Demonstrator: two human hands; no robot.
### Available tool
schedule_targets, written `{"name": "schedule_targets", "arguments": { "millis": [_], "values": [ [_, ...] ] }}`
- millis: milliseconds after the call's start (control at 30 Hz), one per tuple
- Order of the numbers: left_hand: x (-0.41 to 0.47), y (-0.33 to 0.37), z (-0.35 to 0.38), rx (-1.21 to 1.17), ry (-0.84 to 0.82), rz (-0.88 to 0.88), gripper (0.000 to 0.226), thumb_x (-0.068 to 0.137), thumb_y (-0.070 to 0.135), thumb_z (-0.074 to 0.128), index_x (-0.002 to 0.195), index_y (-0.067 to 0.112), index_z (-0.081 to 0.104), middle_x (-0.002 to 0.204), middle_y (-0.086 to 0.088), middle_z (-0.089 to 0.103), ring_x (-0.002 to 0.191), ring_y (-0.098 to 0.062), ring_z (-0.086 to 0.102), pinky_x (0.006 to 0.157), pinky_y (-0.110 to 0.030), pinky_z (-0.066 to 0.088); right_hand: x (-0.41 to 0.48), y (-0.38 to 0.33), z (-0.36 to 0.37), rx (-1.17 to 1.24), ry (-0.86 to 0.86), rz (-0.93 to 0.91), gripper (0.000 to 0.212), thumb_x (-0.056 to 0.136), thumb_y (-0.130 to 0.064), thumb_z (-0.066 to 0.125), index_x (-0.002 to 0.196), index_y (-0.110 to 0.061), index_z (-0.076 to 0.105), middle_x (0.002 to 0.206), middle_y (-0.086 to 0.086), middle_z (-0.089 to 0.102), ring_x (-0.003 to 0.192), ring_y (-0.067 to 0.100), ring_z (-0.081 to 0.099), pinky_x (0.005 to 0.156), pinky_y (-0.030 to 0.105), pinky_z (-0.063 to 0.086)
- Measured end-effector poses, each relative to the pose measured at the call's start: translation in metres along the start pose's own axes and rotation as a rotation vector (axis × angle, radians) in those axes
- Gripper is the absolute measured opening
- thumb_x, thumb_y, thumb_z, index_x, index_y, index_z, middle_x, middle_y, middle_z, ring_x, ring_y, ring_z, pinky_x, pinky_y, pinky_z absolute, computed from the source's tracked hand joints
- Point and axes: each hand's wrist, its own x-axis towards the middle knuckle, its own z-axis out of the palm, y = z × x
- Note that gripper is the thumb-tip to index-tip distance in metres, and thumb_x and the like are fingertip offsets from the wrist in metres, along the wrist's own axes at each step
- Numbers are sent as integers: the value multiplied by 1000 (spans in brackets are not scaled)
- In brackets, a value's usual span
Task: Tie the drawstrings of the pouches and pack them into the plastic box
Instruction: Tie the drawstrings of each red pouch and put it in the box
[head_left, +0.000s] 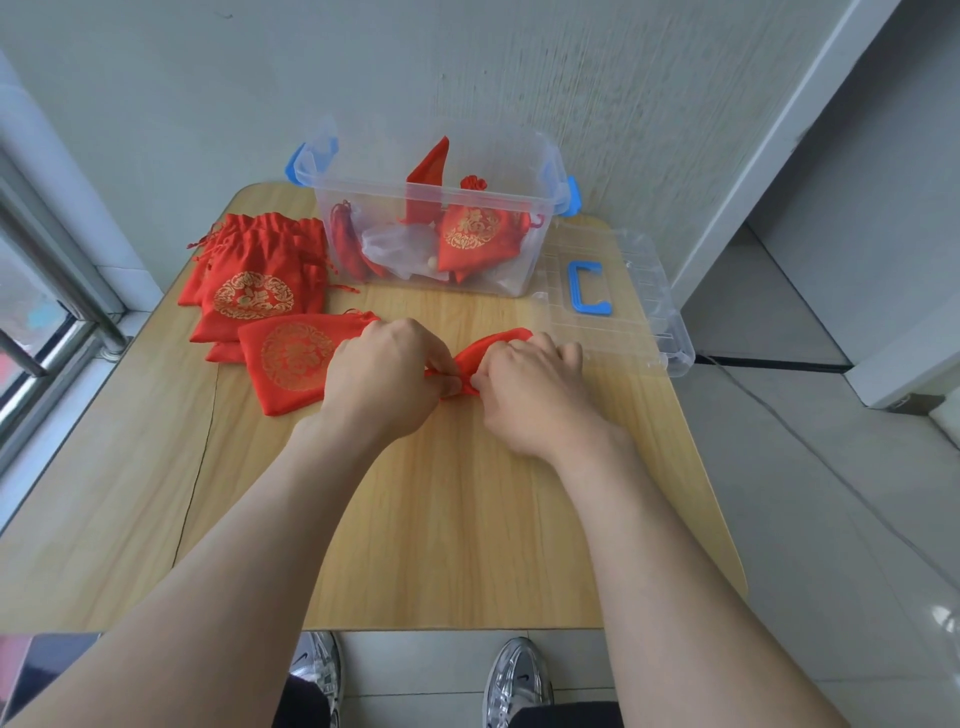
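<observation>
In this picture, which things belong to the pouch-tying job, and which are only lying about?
For the job: the red fabric pouch gripped by the left hand and right hand; the pile of red gold-printed pouches; the clear plastic box with blue latches, some pouches already inside.

Lying about: the clear box lid with blue handle; the silver shoes.

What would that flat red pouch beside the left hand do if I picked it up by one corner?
It would probably flop and droop: the flat pouch is thin cloth, and the held pouch crumples between the left hand and right hand. It looks light, lying flat as if empty. Its shiny fabric may feel slippery.
</observation>
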Motion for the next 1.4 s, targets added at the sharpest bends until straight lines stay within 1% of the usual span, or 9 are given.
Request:
{"name": "schedule_targets", "arguments": {
  "millis": [233, 367, 500, 667, 800, 933, 1033, 1100, 1400],
  "values": [
    [1, -11, 6, -105, -16, 93, 4, 88, 29, 77, 90, 33, 79, 90, 15, 76, 88, -19, 69, 83, -45, 57, -4, 0, -1, 209, 52, -42, 9, 97, -35, 60, 100, -27, 60, 114, -7, 52, 108, 19, 55, 99, 42, 42],
    [6, -10, 2, -312, 20, 103, 4, 97, 24, 70, 93, 25, 69, 87, 14, 71, 82, -9, 64, 80, -36, 49, -7, -1, -3, 304, 161, -61, 38, 93, -42, 70, 122, -29, 50, 114, -9, 68, 100, 19, 63, 94, 44, 46],
    [7, -4, -4, -631, 20, 19, 16, 99, 41, 70, 107, 28, 63, 92, 6, 76, 85, -12, 72, 75, -40, 58, -3, -6, -4, 444, 297, -82, 26, 103, -24, 60, 127, -25, 49, 96, 0, 78, 90, 34, 71, 79, 48, 54],
    [4, 11, -19, -903, 138, -146, 34, 109, 51, 49, 114, 23, 68, 99, 4, 76, 86, -10, 72, 67, -29, 58, -1, -19, -10, 593, 427, -35, 16, 105, -16, 56, 119, -21, 61, 99, 1, 77, 91, 28, 70, 74, 45, 52],
    [5, -5, -15, -551, 312, -138, 25, 104, 31, 45, 106, 21, 67, 99, 6, 73, 93, -23, 70, 86, -48, 55, 9, -18, -15, 689, 629, 73, 16, 105, -17, 60, 116, -24, 70, 97, -7, 78, 90, 18, 73, 79, 38, 55],
    [5, -18, -5, -87, 271, 32, 26, 89, 4, 59, 109, 15, 70, 110, -3, 71, 109, -36, 59, 89, -47, 44, 15, -18, -28, 872, 708, 151, 17, 105, -16, 62, 120, -20, 56, 86, 0, 70, 74, 6, 64, 69, 17, 45],
    [8, -21, -2, -9, 246, 38, 25, 88, 7, 64, 109, 17, 71, 111, -2, 69, 114, -35, 54, 92, -48, 38, 26, -22, -35, 1107, 634, 227, 16, 98, -17, 61, 110, -25, 54, 107, 4, 73, 99, 15, 72, 84, 31, 55],
    [11, -23, -1, 6, 245, 22, 23, 87, 10, 66, 109, 17, 71, 111, -2, 68, 116, -35, 52, 96, -49, 36, 35, -27, -40, 1174, 603, 224, 25, 85, -16, 63, 108, -27, 57, 107, 2, 73, 93, 14, 72, 81, 38, 58],
    [18, -28, 1, 52, 179, -58, 39, 85, 18, 63, 124, 16, 69, 138, -2, 64, 142, -30, 44, 114, -56, 28, 112, -34, -89, 968, 843, 57, 29, 88, 1, 65, 113, -13, 67, 111, -10, 72, 109, 13, 70, 99, 42, 56]
  ]
}}
